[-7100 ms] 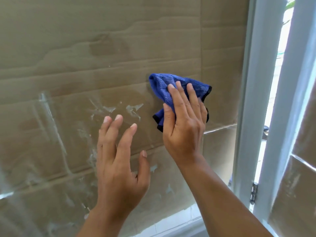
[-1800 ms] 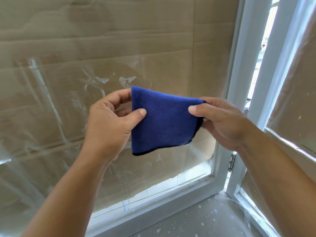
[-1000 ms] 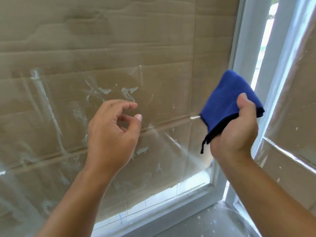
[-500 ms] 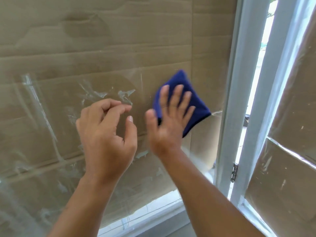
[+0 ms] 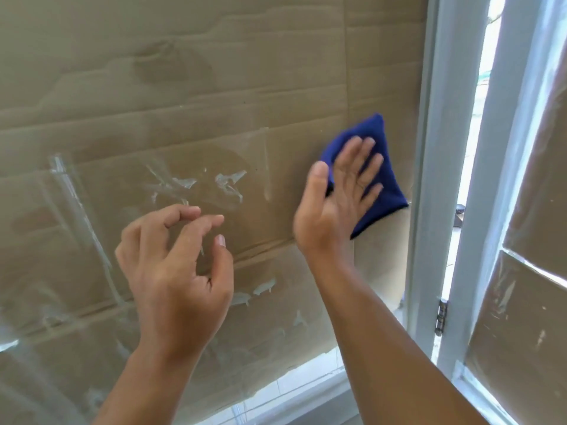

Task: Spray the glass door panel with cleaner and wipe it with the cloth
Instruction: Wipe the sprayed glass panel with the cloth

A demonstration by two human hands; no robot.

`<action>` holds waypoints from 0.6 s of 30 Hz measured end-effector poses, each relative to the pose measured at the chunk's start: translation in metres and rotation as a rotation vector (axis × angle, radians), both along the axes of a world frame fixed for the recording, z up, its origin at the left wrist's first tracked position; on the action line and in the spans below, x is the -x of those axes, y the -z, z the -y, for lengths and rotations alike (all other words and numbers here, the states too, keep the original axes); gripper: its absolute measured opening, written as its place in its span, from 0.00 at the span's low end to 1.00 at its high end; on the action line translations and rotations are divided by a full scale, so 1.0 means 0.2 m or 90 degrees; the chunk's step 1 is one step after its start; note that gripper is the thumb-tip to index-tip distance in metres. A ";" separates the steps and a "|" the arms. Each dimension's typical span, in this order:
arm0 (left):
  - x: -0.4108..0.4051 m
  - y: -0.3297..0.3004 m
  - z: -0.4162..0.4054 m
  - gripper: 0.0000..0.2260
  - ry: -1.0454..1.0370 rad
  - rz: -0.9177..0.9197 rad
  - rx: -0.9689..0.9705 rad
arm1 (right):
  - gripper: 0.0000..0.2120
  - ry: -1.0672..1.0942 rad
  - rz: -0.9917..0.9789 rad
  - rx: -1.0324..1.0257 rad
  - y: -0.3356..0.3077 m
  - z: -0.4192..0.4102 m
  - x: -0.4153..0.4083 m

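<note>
Right hand (image 5: 337, 204), fingers straight, presses the folded blue cloth (image 5: 380, 182) flat against the glass door panel (image 5: 214, 118) near its right edge, beside the white frame (image 5: 429, 179). Left hand (image 5: 175, 268) hovers loosely curled, holding nothing. The cloth looks soft and light, best driven by a flat palm; the glass is probably rigid, slick and fragile.
</note>
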State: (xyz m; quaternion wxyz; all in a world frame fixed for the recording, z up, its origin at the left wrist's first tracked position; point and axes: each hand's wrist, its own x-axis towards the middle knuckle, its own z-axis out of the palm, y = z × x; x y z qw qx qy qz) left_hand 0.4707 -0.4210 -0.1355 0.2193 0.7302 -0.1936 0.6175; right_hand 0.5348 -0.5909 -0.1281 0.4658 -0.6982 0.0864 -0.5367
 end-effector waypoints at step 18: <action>-0.03 0.04 0.05 0.08 0.013 -0.012 -0.053 | 0.28 0.020 0.064 0.379 0.17 -0.07 0.03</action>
